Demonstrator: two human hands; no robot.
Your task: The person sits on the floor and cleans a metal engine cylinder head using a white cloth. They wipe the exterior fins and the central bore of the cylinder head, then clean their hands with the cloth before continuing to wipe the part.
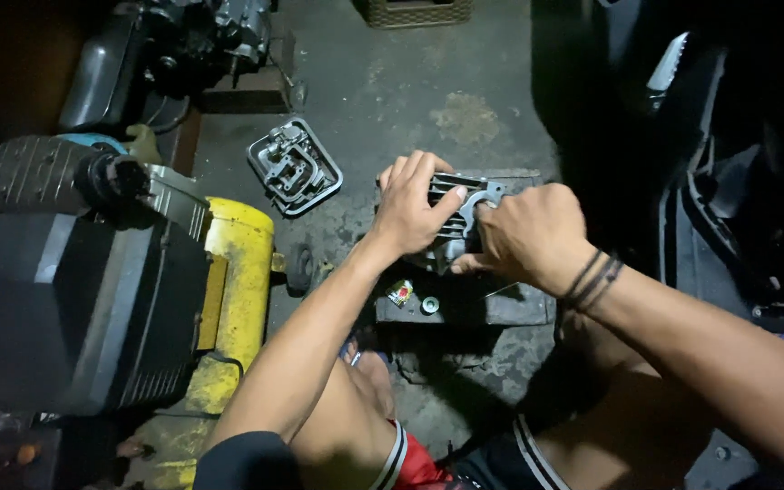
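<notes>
Both hands, left hand (407,204) and right hand (526,238), clasp fingers around a ribbed grey metal cylinder block (457,210).

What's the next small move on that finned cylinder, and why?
Probably steady it first: the left hand grips the finned cylinder from above while the right hand works at its face, and it sits tilted on a dark block.

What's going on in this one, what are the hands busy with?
A person crouched over a stained concrete floor grips a finned metal engine cylinder with both hands: left hand over its top, right hand at its side. It sits above a dark block. A metal engine cover lies nearby.
</notes>
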